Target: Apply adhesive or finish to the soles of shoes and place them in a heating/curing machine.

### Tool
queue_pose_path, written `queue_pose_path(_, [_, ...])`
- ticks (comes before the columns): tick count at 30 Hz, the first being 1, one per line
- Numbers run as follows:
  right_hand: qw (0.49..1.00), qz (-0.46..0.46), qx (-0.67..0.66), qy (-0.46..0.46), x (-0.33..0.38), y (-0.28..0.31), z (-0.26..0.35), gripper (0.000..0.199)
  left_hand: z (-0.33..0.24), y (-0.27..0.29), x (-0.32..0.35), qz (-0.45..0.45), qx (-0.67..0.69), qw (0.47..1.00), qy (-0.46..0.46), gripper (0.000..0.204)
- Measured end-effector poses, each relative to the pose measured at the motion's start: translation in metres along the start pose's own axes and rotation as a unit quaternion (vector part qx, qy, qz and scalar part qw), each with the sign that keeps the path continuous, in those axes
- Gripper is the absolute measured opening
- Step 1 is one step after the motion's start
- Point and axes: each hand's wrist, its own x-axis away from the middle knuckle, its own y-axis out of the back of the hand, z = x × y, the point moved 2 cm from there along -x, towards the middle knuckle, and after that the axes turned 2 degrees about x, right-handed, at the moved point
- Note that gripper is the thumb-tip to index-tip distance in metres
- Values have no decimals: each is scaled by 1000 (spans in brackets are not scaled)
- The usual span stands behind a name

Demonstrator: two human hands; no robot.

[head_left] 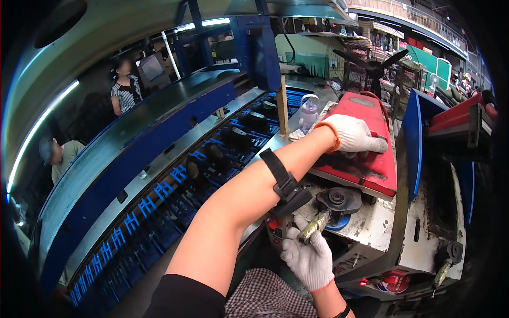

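The gloved left hand lies flat, fingers spread, on the red machine cover at one o'clock, apparently steadying it, while the gloved right hand at six o'clock grips a glue-caked brush beside the black round knob.

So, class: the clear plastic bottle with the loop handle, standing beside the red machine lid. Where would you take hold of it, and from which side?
Grip the bottle by its pale loop handle, or round the body just under the cap. Come from above: it stands upright, with the wooden post close on its left and the red lid, where the gloved left hand rests, on its right.
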Motion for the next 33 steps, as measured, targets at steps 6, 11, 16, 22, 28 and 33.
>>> queue_pose_path(6, [995, 64, -72, -30, -12, -2, -9, 44, 0, -2, 2, 26, 24, 999, 8, 76])
queue_pose_path(11, [997, 64, -24, -35, -46, 7, -25, 33, 4, -6, -8, 54, 44, 996, 60, 77])
queue_pose_path(16, [999, 36, 6, -18, -53, 8, -23, 26, 12, -37, -15, 76, 22, 992, 97, 79])
queue_pose_path(22, [998, 26, -53, 21, -38, 12, -12, 24, 13, -62, -3, 46, 7, 997, 65, 69])
queue_pose_path(28, [997, 27, -30, 65, 34, -4, 39, 39, 20, -62, -1, 51, 8, 997, 56, 74])
queue_pose_path(33, [930, -180, 193, 256, 100, -7, 99, 48, 8, -63, -5, 51, -18, 998, 33, 79])
